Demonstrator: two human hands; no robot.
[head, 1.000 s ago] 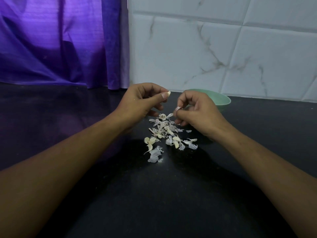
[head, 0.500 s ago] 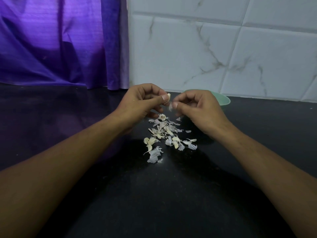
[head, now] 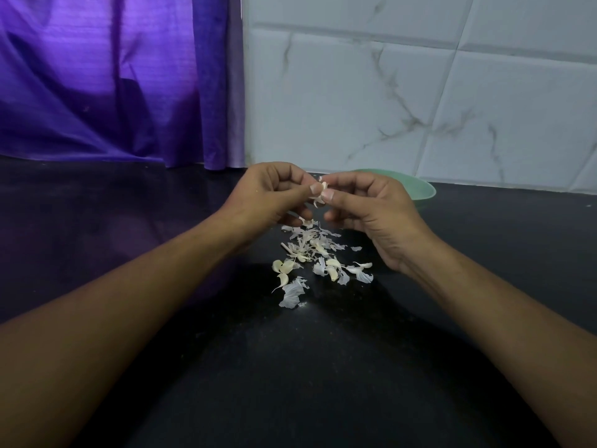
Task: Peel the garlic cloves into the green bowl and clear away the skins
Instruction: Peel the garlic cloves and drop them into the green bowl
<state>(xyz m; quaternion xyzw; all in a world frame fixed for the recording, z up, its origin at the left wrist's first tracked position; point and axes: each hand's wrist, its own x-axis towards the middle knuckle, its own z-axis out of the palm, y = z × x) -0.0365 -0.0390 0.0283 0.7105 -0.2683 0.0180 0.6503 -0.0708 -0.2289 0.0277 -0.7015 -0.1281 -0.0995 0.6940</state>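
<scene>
The garlic clove (head: pixel 319 193) hangs above the middle of the tabletop (head: pixel 290 383), pinched from both sides. A second ago the left hand (head: pixel 271 197) and right hand (head: pixel 374 211) were apart, and now they meet. Fingers (head: pixel 329 194) of both hands are clamped on the clove, with a strip of skin curling beneath it. The skins (head: pixel 318 257) lie unmoved just below. The green bowl (head: pixel 421 189) sits behind the right hand at the far edge. Dark tabletop spreads wide toward the left and near edges.

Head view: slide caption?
Left hand and right hand pinch pale garlic clove over papery white skins on black countertop, green bowl behind.
</scene>
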